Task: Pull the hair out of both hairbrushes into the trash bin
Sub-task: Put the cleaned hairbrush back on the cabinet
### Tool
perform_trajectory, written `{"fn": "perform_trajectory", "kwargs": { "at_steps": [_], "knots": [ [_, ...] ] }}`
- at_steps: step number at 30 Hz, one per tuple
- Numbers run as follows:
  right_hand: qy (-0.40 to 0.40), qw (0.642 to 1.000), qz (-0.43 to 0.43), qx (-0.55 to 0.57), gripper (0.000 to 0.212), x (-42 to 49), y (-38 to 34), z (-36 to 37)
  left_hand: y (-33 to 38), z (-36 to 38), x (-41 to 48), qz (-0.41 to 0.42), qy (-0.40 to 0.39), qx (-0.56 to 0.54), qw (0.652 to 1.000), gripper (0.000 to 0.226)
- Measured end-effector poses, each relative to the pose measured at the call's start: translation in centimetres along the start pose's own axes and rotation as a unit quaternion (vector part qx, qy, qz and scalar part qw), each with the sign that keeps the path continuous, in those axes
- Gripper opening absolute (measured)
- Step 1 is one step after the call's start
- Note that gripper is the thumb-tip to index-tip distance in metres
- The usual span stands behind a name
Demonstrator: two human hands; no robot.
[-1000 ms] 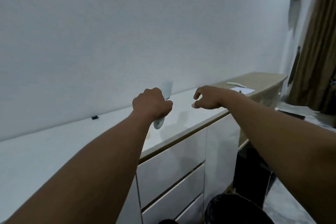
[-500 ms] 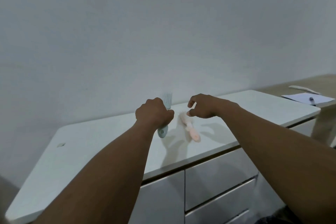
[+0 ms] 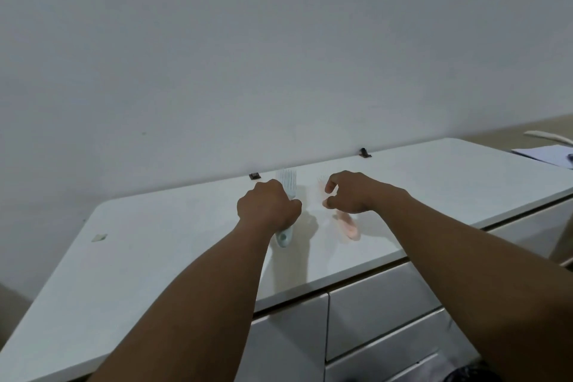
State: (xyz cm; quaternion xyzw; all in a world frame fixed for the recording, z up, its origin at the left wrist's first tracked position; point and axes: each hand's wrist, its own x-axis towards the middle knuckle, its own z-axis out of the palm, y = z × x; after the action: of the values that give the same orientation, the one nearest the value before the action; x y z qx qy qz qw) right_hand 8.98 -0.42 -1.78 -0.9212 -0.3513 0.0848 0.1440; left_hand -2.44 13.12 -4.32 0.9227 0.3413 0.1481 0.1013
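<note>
My left hand [image 3: 269, 208] is closed around the handle of a pale blue-white hairbrush [image 3: 288, 185]; its bristled head sticks up past my knuckles and the handle end shows below my wrist. A pink hairbrush [image 3: 348, 228] lies on the white cabinet top [image 3: 173, 245], partly hidden under my right hand [image 3: 352, 192]. That hand hovers over the pink brush's head with curled fingers, thumb and forefinger apart. Whether it touches the brush I cannot tell. The dark trash bin [image 3: 471, 375] peeks in at the bottom right edge.
The white wall rises right behind the cabinet. Two small dark clips [image 3: 254, 176] [image 3: 364, 152] sit at the back edge, a pale tag [image 3: 99, 237] on the left. Drawers [image 3: 381, 313] face me below. Papers [image 3: 545, 154] lie on a wooden surface far right.
The view has swung left and down onto the white cabinet top, bringing the pink brush into sight. Both hands stay in much the same pose, the left still gripping the blue-white brush.
</note>
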Motion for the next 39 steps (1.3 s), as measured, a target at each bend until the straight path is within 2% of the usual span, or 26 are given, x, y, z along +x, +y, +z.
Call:
{"fn": "perform_trajectory", "kwargs": {
  "at_steps": [16,25,32,39],
  "knots": [
    [0.014,1.000,-0.009,-0.003,0.035,3.2,1.5,2.1,-0.4,2.8,1.5,-0.010,-0.029,0.007,0.999,0.024],
    [0.025,0.999,0.020,0.031,0.029,4.1,1.9,2.8,-0.4,3.3,2.3,-0.022,-0.054,0.006,0.998,0.022],
    [0.068,0.995,-0.017,0.072,0.020,4.5,1.5,3.3,-0.6,2.8,2.3,-0.044,-0.059,-0.003,0.997,0.015],
    [0.059,0.993,-0.056,0.081,0.021,5.2,-0.2,4.2,-1.6,2.3,2.0,-0.069,-0.055,0.005,0.996,0.016]
  ]
}}
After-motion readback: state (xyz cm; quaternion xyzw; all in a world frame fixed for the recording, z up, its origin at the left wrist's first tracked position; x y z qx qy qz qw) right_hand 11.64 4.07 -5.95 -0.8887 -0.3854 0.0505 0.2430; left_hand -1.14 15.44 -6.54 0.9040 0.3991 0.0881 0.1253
